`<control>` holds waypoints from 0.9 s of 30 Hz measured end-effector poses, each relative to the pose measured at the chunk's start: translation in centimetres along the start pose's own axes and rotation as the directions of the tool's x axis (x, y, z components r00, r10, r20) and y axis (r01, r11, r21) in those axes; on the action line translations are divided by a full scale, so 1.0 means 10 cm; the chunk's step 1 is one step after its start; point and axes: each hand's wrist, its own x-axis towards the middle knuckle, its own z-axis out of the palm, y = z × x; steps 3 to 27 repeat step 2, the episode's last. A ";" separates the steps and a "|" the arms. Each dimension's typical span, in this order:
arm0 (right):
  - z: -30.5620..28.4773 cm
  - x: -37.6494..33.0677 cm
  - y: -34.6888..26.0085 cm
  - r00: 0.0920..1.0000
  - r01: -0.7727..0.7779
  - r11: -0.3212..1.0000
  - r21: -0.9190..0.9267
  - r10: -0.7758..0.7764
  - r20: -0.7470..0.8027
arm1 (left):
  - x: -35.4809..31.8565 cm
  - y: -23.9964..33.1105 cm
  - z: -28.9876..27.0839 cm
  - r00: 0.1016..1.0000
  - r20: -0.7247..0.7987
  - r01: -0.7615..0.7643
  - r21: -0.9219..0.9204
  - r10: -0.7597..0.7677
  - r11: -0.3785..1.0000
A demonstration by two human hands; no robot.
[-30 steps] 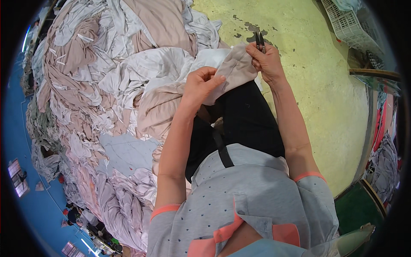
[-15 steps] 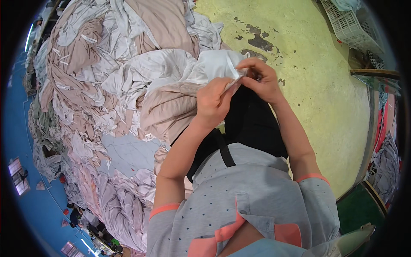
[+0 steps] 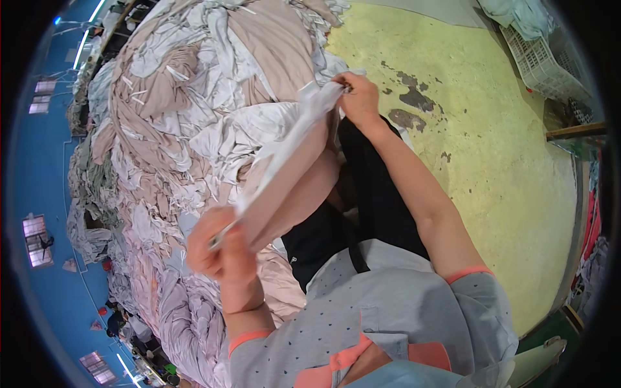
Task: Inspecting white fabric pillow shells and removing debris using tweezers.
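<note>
A pink and white cloth (image 3: 294,174) is stretched between my two hands, its white edge running slantwise over my lap. My left hand (image 3: 223,249), slightly blurred, is closed on the near left end of that edge. At the far end, my right hand (image 3: 359,97) grips the same edge between thumb and fingers; something small and dark shows by its fingertips, too small to name. Below the edge, the pink part hangs down beside my black trousers.
A large heap of white and beige-pink cloth (image 3: 213,84) fills the left and far side. Grey-green cloth (image 3: 94,187) lies beyond it at the left. On the right is a yellow floor (image 3: 491,194) with worn patches, and a white plastic crate (image 3: 540,64) stands at the far right.
My hands were close together on the cloth's edge. My left hand has moved toward me and left, drawing the edge out long; my right hand has shifted slightly up and left.
</note>
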 end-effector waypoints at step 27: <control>0.25 0.04 -0.20 0.995 -0.009 0.993 -0.115 0.021 0.100 | 0.09 0.23 -0.26 0.994 -0.110 -0.008 -0.065 0.001 0.998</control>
